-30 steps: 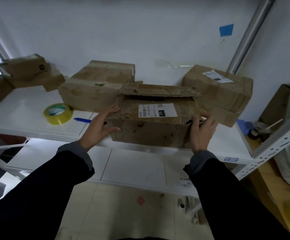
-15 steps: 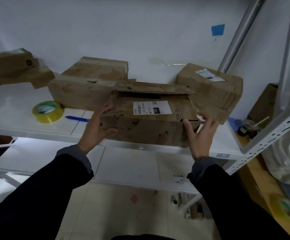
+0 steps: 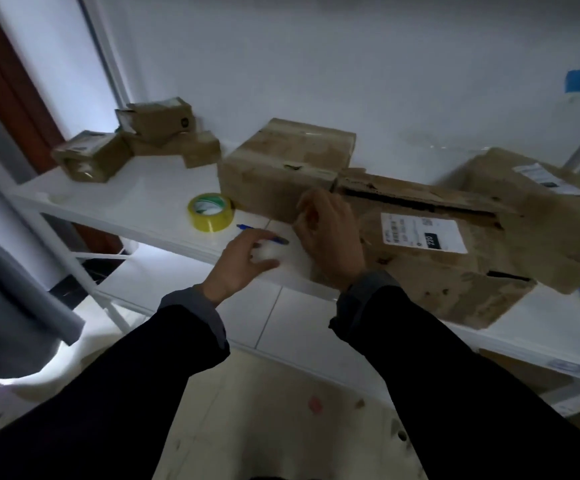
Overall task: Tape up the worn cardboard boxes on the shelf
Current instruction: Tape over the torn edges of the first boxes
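Both hands are off the torn box (image 3: 430, 258), which sits at the shelf (image 3: 136, 206) edge, handy for taping. Left hand (image 3: 238, 261) reaches toward the tape (image 3: 209, 212), fingers loose and empty; right hand (image 3: 330, 233) hovers, curled, holding nothing I can see

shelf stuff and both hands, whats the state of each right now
worn box with label: on the shelf, top flap torn and gaping, not taped
plain box behind it: closed
right box: closed, labelled
small boxes: piled at the far left
tape roll: lying flat, untouched
blue pen: lying on the shelf
left hand: empty, no grip, near the pen
right hand: empty, fingers loosely curled
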Motion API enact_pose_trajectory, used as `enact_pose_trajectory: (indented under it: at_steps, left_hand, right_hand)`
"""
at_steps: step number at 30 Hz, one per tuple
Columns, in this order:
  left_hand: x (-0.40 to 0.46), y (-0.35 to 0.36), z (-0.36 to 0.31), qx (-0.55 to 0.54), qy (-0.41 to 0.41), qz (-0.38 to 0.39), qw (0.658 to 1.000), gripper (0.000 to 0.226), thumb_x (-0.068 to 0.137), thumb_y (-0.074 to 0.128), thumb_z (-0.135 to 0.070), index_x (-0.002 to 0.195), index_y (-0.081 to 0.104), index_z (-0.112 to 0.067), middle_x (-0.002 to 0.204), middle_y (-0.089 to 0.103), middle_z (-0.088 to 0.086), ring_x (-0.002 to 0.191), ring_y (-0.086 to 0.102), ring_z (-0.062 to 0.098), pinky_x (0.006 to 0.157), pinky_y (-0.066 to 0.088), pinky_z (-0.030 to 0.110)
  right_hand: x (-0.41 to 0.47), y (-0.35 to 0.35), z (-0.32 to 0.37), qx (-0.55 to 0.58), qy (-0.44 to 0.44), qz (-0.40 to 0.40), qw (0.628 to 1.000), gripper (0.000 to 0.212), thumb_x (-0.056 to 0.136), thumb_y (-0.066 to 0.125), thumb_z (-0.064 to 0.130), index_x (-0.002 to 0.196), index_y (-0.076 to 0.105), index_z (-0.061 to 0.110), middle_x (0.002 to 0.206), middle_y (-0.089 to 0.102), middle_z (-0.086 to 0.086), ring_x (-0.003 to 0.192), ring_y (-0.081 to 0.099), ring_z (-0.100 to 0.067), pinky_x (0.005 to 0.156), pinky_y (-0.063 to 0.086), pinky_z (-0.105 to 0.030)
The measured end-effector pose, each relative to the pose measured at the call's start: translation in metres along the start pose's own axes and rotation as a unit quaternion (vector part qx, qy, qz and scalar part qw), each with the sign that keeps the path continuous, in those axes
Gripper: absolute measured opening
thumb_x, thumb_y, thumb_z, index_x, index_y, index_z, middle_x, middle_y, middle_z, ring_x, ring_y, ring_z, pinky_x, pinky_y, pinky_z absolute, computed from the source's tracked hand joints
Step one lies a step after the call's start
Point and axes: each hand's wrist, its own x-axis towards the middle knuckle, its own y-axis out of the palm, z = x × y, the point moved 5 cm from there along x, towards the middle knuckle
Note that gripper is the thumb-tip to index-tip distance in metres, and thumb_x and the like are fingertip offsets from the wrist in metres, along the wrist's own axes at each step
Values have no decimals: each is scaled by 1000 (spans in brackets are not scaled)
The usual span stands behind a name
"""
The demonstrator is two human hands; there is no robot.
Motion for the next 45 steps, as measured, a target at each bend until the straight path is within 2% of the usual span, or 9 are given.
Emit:
enact_pose_trajectory:
  at_steps: [4, 10, 15, 19, 23, 27, 32, 38, 45]
  left_hand:
    - [-8, -53, 33, 17, -68, -45, 997, 23, 84, 81, -22, 104, 72, -15, 107, 69, -3, 91, 61, 9, 81, 49, 15]
    - [-20, -105, 64, 12, -104, -79, 991, 5, 88, 72, -5, 88, 73, -10, 89, 73, 0, 74, 63, -3, 75, 49, 12]
    - [-20, -130, 80, -3, -137, -86, 987, 9, 88, 70, -11, 82, 74, -16, 84, 74, -4, 79, 67, 6, 82, 55, 23]
    - [-22, -148, 80, -15, -149, -104, 983, 10, 90, 70, -10, 84, 73, -17, 88, 74, -4, 77, 65, 0, 74, 49, 9]
    - [-27, -164, 84, -20, -148, -142, 979, 6, 89, 73, -9, 95, 74, -11, 96, 74, -1, 79, 66, 7, 72, 47, 7]
    - [-21, -190, 87, -51, -174, -190, 965, 39, 87, 79, -23, 122, 67, -12, 122, 66, 0, 94, 66, 14, 73, 49, 8]
    - [2, -172, 63, -28, -215, -101, 971, 64, 87, 72, -52, 139, 56, -18, 131, 56, -7, 111, 60, 15, 87, 46, 25]
    - [9, -120, 32, -162, -180, -29, 970, 36, 95, 67, -38, 117, 72, -11, 113, 72, 7, 95, 73, 21, 84, 61, 32]
    - [21, -86, -19, -172, -119, -8, 978, 16, 87, 77, -12, 101, 76, -4, 96, 74, 13, 87, 74, 24, 81, 63, 35]
  right_hand:
    - [26, 90, 24, 34, 47, 185, 981, 24, 89, 62, 16, 113, 60, 12, 104, 60, -4, 95, 57, -23, 84, 49, -41]
    - [57, 201, 24, -38, 88, 338, 936, 58, 94, 58, 10, 148, 38, 12, 151, 42, -12, 136, 44, -31, 107, 34, -35]
    - [69, 275, 5, -103, 128, 398, 903, 60, 94, 52, 7, 151, 35, 17, 148, 44, -14, 129, 50, -36, 103, 45, -40]
    - [66, 306, -8, -121, 122, 364, 915, 38, 97, 47, 8, 134, 50, 13, 143, 46, -11, 122, 54, -34, 98, 47, -40]
    - [59, 284, 8, -46, 147, 292, 944, 29, 96, 52, 9, 124, 60, 8, 137, 49, -13, 116, 56, -34, 92, 44, -36]
    - [39, 239, 32, 85, 109, 261, 955, 27, 91, 61, 10, 118, 62, 7, 130, 51, -9, 112, 55, -27, 97, 46, -35]
    - [10, 181, 40, 159, 127, 277, 939, 22, 91, 67, 14, 112, 62, 12, 113, 52, -2, 92, 62, -28, 77, 59, -44]
    - [-11, 103, 19, 174, 158, 275, 932, 21, 94, 65, 8, 115, 59, 8, 114, 53, -9, 77, 69, -29, 64, 58, -24]
    - [-26, 46, -8, 159, 193, 268, 930, 16, 96, 63, 13, 110, 58, 7, 103, 61, -14, 70, 69, -21, 65, 60, -34]
